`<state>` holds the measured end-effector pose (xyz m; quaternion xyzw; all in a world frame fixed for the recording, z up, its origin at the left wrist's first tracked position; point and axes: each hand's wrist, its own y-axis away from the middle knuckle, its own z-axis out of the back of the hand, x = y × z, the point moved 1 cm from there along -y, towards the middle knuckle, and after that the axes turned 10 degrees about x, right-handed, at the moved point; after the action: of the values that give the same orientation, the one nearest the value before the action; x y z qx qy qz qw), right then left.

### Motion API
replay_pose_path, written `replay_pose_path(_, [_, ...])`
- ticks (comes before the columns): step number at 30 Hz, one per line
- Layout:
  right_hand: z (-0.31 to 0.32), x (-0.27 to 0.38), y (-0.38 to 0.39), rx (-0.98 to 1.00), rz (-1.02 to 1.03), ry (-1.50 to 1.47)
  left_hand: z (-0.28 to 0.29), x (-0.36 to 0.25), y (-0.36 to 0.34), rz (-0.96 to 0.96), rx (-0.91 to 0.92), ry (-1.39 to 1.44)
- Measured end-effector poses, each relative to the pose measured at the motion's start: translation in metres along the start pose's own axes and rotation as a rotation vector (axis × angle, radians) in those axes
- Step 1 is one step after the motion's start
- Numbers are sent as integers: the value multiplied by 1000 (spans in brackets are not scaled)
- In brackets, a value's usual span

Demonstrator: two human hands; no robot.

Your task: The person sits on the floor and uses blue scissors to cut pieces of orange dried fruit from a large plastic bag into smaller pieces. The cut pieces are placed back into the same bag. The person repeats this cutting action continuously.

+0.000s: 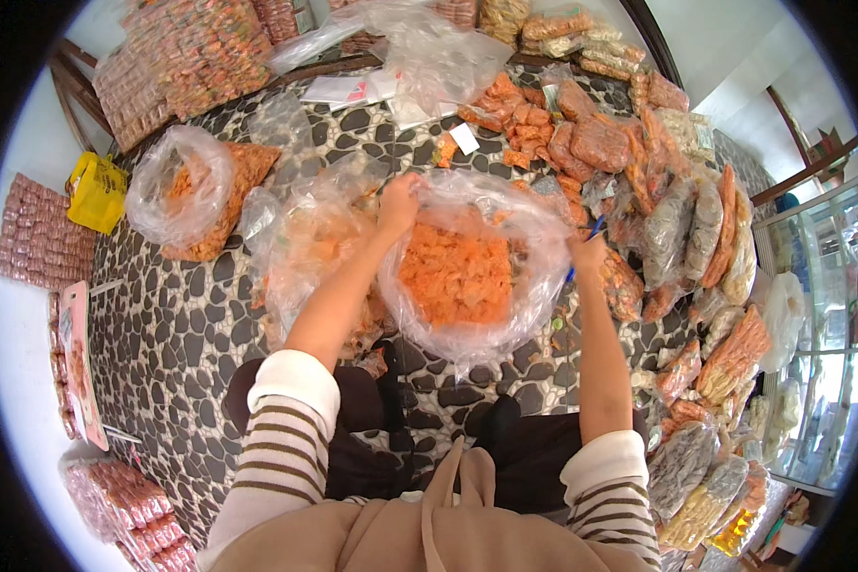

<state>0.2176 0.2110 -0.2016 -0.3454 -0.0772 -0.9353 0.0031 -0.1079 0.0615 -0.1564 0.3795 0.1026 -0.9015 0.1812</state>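
A large clear plastic bag stands wide open on the floor in front of me, with orange chips or crackers inside. My left hand is closed on the far left part of its rim. At the right side of the rim, my right hand is closed on the plastic. A thin blue pen-like stick pokes out from that same hand. Left of the bag, under my left forearm, lies another clear bag with orange pieces, partly covered by the arm.
Farther left sits an open bag of orange snacks, near a yellow bag. Filled packets are heaped along the right, close to a glass cabinet. Stacked packs and loose plastic sheets lie at the far side.
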Motion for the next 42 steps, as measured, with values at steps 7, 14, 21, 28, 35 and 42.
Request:
replay_pose_path(7, [28,79,20,109,275,-144,75,1,11,133,-153,48])
replay_pose_path(14, [17,21,58,208,242,60,26,-28,96,-600,230,-387])
replay_pose_path(21, [-53,-57,111,402,-230,-227,-76,-3,188,-513,615,-644])
replay_pose_path(28, [17,59,83,165,68,-745,4,-28,101,-253,275,-614])
replay_pose_path(35, [37,82,97,301,196,-613,24,-30,91,-235,341,-678])
replay_pose_path(42, [-10,-23,126,780,-214,-607,-35,-24,144,-3,789,-455])
